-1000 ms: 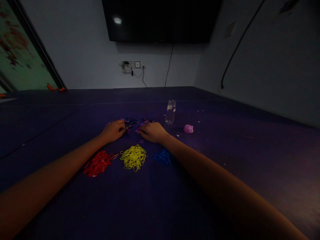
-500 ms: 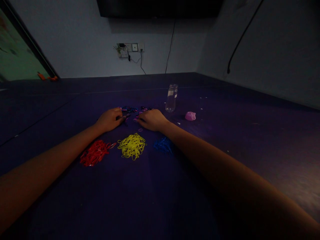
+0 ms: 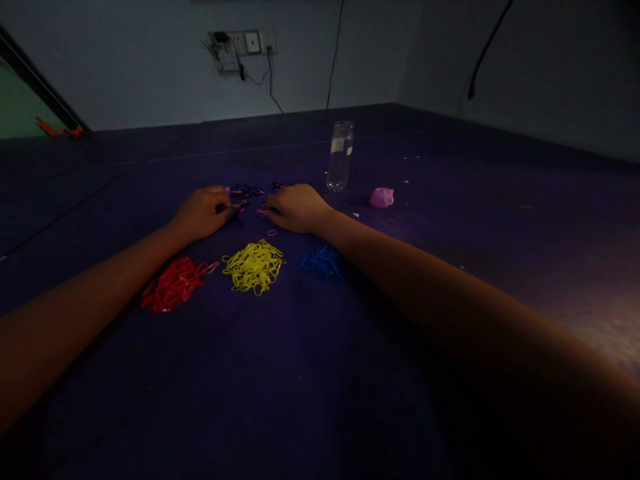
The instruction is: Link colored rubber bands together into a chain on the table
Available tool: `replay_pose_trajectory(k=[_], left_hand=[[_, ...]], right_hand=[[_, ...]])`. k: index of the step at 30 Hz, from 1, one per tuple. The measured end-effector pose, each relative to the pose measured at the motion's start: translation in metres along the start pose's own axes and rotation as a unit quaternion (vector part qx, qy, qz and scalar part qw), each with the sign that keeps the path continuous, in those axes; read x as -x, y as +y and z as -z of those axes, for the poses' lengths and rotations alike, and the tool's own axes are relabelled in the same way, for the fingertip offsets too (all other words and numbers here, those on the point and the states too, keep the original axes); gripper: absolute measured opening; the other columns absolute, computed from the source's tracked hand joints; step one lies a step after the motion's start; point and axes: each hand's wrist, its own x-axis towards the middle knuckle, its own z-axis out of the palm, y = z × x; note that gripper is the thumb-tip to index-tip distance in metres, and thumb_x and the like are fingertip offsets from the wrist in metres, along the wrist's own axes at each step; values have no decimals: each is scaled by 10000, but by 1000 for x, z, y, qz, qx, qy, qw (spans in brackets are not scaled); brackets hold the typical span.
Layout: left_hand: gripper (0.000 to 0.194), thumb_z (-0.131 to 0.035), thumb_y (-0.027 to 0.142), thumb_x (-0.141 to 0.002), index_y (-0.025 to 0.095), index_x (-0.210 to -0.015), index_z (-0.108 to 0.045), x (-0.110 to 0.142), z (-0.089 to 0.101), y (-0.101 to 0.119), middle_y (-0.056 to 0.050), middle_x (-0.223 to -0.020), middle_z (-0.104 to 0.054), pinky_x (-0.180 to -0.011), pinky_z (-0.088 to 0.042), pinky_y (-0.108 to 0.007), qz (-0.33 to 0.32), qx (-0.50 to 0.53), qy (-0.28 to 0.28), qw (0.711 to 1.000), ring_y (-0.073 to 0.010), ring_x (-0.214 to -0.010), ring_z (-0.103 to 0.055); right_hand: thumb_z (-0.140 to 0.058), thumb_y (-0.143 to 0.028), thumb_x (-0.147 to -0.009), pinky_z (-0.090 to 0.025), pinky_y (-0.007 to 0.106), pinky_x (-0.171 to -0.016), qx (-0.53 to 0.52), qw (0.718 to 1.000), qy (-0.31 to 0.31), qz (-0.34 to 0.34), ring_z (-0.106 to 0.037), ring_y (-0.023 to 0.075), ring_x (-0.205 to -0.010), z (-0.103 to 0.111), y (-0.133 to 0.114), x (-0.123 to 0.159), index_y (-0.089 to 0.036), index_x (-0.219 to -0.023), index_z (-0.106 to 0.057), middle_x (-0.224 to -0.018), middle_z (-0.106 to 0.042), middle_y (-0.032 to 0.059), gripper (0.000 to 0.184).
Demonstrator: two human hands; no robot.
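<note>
Beyond the coloured piles, my left hand (image 3: 203,212) is bent over the left side of a mixed heap of black, pink and blue rubber bands (image 3: 246,191). Its thumb and fingers are closed at the tips on rubber bands. Opposite it, my right hand (image 3: 297,208) lies palm down, fingers curled together on pink and dark rubber bands (image 3: 261,211) at the heap's right side; its fingertips are partly hidden. Nearer me are piles of red rubber bands (image 3: 173,285), yellow rubber bands (image 3: 254,267) and blue rubber bands (image 3: 321,262). One pink rubber band (image 3: 271,233) lies alone.
A clear jar (image 3: 339,160) without a lid stands upright behind my right hand. To its right sits a small pink lid-like object (image 3: 382,197). White scraps (image 3: 356,215) dot the dark purple tabletop (image 3: 280,393). Sockets (image 3: 245,43) with cables are on the back wall.
The view has tilted down, so everything appears higher and slightly left. Both hands stay at the mixed heap with only small finger movement; the piles and jar have not moved.
</note>
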Motion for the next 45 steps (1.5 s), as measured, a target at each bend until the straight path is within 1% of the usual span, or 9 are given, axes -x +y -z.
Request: replay_pose_trajectory(k=[7,12,19,22,27,31,37,45], left_hand=[[293,-446,363,-848,174,-629,-493,0,2,3,-31,-732,-528,-632,-368,-265,11,6,-1,1000,-163,-697,-513],[274,-458,348,-841,172,-635,-498,0,3,6,-25,-727,-517,-613,-353,-259,17,10,-1,1000,-153,-673,-500],[304,-443,357,-848,180,-601,-456,1,2,7,-26,-691,-495,-584,-344,-269,0,50,15,999,-158,-644,-486],[287,-448,341,-846,182,-607,-465,2,2,7,-25,-683,-497,-595,-354,-272,-4,62,15,998,-162,-656,-494],[293,-449,335,-851,184,-601,-472,2,1,8,-26,-679,-499,-597,-366,-276,0,69,20,997,-167,-661,-501],[286,-451,324,-856,184,-609,-483,2,-1,5,-25,-681,-513,-603,-378,-272,-4,70,18,997,-169,-684,-517],[292,-462,359,-863,187,-632,-512,4,-4,3,-26,-716,-545,-658,-402,-271,-5,75,32,997,-176,-755,-542],[305,-438,338,-867,187,-605,-482,4,1,9,-24,-672,-526,-577,-376,-268,5,71,24,997,-166,-655,-525]], right_hand=[[-346,-379,-943,-375,324,-707,2,1000,4,4,-607,239,-882,0,0,-1,-124,-1006,-650,-1009,-678,134,401],[-343,-373,-946,-384,318,-717,8,1000,-12,2,-610,228,-884,1,0,-2,-122,-1017,-650,-1010,-679,137,403],[-334,-374,-955,-400,308,-703,10,1000,-23,5,-629,216,-865,3,-1,-2,-133,-1000,-659,-1005,-691,131,407],[-336,-378,-957,-407,306,-692,14,1000,-25,2,-638,219,-867,4,-2,-2,-132,-992,-659,-993,-695,132,408],[-344,-365,-957,-421,299,-715,19,999,-42,-5,-644,216,-891,7,-3,-2,-133,-1012,-655,-1014,-693,136,393],[-327,-376,-961,-430,295,-717,15,999,-44,-8,-648,218,-905,8,-4,-1,-148,-1009,-655,-1017,-698,124,402],[-327,-387,-961,-435,284,-720,19,999,-39,-1,-651,210,-911,8,-3,-1,-158,-1007,-649,-1028,-698,114,398],[-330,-379,-958,-443,278,-689,30,999,-43,0,-657,215,-908,8,-3,0,-154,-1003,-652,-1013,-700,115,395]])
